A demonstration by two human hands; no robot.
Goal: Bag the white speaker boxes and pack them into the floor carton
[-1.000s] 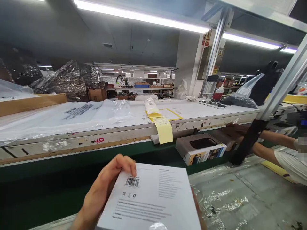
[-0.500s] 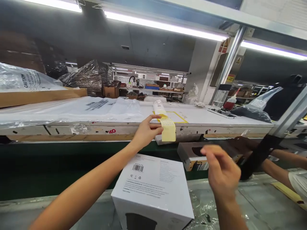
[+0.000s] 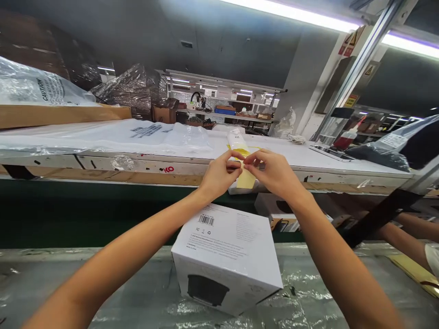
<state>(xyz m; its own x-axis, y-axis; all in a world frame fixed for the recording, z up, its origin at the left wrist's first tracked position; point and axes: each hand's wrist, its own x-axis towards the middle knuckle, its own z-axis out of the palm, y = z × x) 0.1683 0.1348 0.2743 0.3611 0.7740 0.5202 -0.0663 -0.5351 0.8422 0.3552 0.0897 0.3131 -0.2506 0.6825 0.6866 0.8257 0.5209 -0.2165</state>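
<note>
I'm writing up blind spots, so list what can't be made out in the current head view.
All in the head view:
Yellow strip: partly hidden by the left hand and right hand; their grip is unclear.
White box: smallest print too small to read.
Printed carton: partly hidden by the right forearm.
Co-worker's sleeve: cut off by the right edge.

1 head-worn camera looks forward and down, close to the workbench.

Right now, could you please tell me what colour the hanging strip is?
The hanging strip is pale yellow, shown best in the head view.
</note>
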